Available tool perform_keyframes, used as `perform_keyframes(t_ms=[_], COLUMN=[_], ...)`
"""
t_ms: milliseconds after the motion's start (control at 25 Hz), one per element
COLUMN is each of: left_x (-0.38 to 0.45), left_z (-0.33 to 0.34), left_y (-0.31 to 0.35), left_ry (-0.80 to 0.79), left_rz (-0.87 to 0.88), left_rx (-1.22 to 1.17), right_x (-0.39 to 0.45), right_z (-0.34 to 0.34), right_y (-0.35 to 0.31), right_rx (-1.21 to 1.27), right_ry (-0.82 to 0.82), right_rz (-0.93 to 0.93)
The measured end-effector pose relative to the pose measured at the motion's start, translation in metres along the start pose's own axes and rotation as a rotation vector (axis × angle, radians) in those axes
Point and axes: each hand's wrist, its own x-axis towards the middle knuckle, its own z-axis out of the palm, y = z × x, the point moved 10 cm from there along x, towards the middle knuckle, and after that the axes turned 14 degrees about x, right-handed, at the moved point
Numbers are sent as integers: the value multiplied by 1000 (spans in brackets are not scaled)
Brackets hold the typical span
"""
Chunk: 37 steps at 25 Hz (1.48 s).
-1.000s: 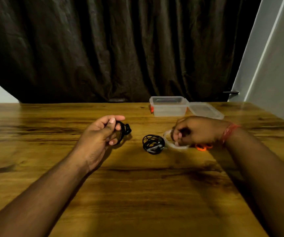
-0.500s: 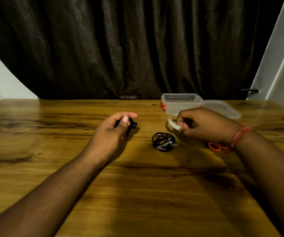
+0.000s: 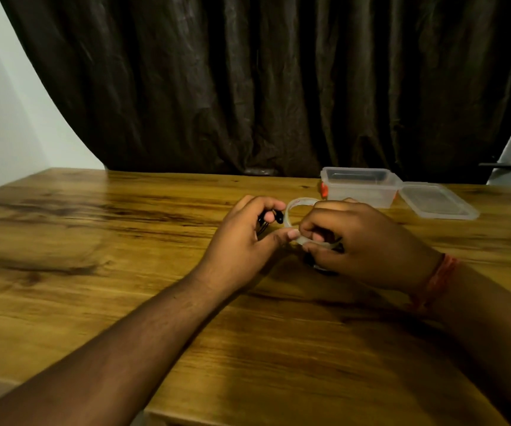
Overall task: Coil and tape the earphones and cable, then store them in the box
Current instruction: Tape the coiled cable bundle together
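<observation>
Above wooden table [image 3: 125,302], left hand [image 3: 242,241] clutching earphones [image 3: 268,218], right hand [image 3: 362,241] pinching tape roll [image 3: 292,207] (no legible writing)

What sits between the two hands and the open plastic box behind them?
Head view: only the top arc of the tape roll, which rises from the right hand beside the left hand, then bare table up to the box.

Counter [image 3: 125,272]: golden-brown wood, dark grain streaks. Curtain [image 3: 248,87]: dark brown, vertical folds. Box [image 3: 359,187]: clear, orange clips. Lid [image 3: 435,200]: clear. Tape [image 3: 294,206]: translucent white. Earphones [image 3: 271,217]: black. Wristband [image 3: 438,276]: orange-red. Wall [image 3: 2,118]: white.
</observation>
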Motion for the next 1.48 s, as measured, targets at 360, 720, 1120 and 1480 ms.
perform_keyframes(t_ms=[360,720,1120,1480], left_x=[-1,-4,-7,-7], left_z=[-3,-4,-4,-6], left_y=[7,22,26,34], left_ry=[-34,-78,-89,-93], left_rz=[117,202,219,280], left_rx=[30,124,67,24], right_x=[-1,-1,-2,-1], right_z=[-6,-11,-11,-18], right_y=[-1,1,-3,-5], right_rx=[141,305,293,345], right_ry=[35,107,83,147], right_rz=[-4,19,-5,-62])
